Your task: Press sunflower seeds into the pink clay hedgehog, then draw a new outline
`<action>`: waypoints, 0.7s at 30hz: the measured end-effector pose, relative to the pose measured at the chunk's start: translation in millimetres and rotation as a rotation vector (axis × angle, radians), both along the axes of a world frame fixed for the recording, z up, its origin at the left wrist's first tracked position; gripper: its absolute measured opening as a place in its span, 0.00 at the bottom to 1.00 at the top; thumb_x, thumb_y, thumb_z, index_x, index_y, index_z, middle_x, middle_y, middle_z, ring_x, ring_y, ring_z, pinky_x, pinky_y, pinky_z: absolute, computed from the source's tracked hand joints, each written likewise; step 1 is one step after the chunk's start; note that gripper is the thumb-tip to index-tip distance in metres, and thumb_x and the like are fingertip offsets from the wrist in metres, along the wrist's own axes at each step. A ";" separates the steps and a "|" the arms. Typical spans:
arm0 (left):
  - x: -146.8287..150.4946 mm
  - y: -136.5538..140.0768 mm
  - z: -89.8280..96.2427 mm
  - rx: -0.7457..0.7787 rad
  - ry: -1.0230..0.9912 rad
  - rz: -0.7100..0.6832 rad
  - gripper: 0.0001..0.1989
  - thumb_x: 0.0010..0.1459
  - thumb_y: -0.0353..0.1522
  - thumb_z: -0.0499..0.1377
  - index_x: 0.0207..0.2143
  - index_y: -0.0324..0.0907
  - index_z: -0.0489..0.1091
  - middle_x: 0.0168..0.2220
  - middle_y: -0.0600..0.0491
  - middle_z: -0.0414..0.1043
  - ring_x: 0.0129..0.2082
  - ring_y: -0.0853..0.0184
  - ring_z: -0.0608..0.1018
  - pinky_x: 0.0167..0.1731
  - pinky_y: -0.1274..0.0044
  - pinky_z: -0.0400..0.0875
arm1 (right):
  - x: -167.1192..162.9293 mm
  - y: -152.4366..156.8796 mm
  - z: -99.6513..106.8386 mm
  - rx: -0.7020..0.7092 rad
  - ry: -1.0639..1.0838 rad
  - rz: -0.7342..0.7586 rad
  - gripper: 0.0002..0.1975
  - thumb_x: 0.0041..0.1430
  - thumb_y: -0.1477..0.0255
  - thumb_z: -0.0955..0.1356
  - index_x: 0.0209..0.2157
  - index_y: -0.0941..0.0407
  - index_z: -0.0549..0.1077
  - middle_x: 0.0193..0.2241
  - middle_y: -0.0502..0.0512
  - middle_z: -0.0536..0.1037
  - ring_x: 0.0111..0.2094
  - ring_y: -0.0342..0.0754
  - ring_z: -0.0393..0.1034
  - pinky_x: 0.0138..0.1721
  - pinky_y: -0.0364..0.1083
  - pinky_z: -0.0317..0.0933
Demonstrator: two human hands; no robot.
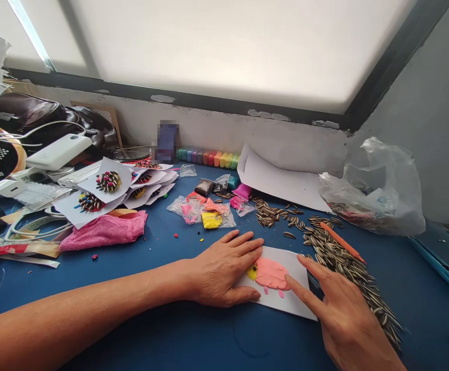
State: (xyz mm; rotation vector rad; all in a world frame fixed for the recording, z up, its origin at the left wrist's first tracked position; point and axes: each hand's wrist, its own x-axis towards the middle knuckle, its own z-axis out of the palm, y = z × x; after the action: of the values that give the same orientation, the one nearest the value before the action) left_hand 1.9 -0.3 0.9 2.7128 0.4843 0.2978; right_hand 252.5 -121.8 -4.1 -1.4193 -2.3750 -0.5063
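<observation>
A white sheet of paper lies on the blue table. On it is a flattened pink clay shape with a yellow clay patch at its left end, a dark dot on the yellow, and two small pink bits below. My left hand rests flat on the paper's left part, fingers spread and thumb apart. My right hand touches the pink clay's right edge with an extended finger; another finger reaches the paper's right edge. No object shows in either hand.
Striped sunflower seeds spread to the right, with an orange stick on them. Small clay packets lie behind the paper. Seed-decorated sheets and a pink cloth are at left. A plastic bag stands back right.
</observation>
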 end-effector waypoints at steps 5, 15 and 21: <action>-0.1 0.0 0.9 -0.003 0.003 -0.002 0.37 0.62 0.49 0.52 0.64 0.34 0.54 0.67 0.41 0.48 0.67 0.50 0.50 0.64 0.59 0.41 | -1.2 -2.4 -0.2 0.039 -0.088 0.028 0.30 0.57 0.88 0.57 0.55 0.51 0.71 0.59 0.67 0.66 0.60 0.58 0.60 0.50 0.57 0.61; -0.1 -0.3 0.3 -0.007 0.024 -0.002 0.38 0.62 0.50 0.52 0.65 0.34 0.52 0.68 0.41 0.46 0.68 0.50 0.48 0.65 0.59 0.40 | -0.7 -2.4 0.5 0.020 -0.091 0.042 0.31 0.58 0.87 0.58 0.58 0.48 0.68 0.61 0.66 0.63 0.60 0.59 0.60 0.51 0.57 0.60; -0.3 -1.2 0.6 -0.020 0.038 -0.003 0.38 0.63 0.50 0.50 0.66 0.34 0.51 0.68 0.41 0.44 0.68 0.50 0.46 0.64 0.58 0.40 | -8.8 1.2 10.4 0.011 -0.083 0.104 0.26 0.58 0.81 0.61 0.56 0.51 0.71 0.62 0.66 0.61 0.60 0.59 0.60 0.51 0.56 0.61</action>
State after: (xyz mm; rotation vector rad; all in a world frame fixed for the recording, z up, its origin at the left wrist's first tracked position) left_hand 1.6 -1.4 1.4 2.7034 0.4914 0.2401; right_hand 243.7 -120.6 6.3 -1.2847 -2.4917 -0.5603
